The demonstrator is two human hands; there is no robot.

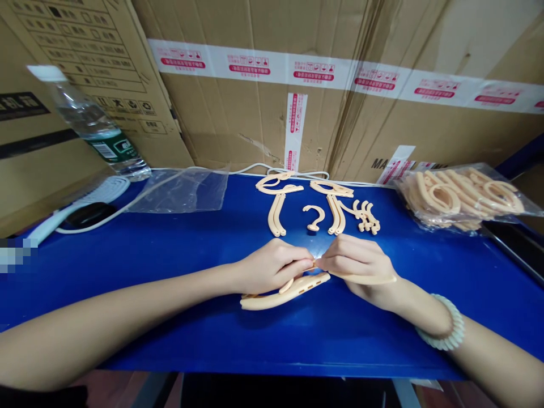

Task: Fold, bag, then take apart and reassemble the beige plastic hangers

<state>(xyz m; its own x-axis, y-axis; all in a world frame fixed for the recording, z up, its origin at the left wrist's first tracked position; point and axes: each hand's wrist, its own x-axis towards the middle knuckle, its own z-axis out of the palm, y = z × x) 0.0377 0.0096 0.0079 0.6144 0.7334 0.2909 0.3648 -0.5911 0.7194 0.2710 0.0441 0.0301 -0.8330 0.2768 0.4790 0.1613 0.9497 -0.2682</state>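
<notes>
Above the middle of the blue table, my left hand (276,266) grips a cream plastic hanger body (284,294), a curved piece with slots along its edge. My right hand (359,263) is closed on a slim cream hanger arm (369,279), whose tail reaches toward the wrist. Both sets of fingertips meet at one end of the parts, hiding the joint between them. Just behind the hands lies a loose hanger hook (319,218). Paired curved arms (277,215) and more arms (335,215) rest near it.
Other hanger bodies (278,184) and several small hooks (368,215) lie at the back. A bag of hanger parts (463,195) is at right. Left are a water bottle (97,124), a white brush (102,190) and a clear plastic bag (182,190). Cardboard boxes (238,113) stand behind.
</notes>
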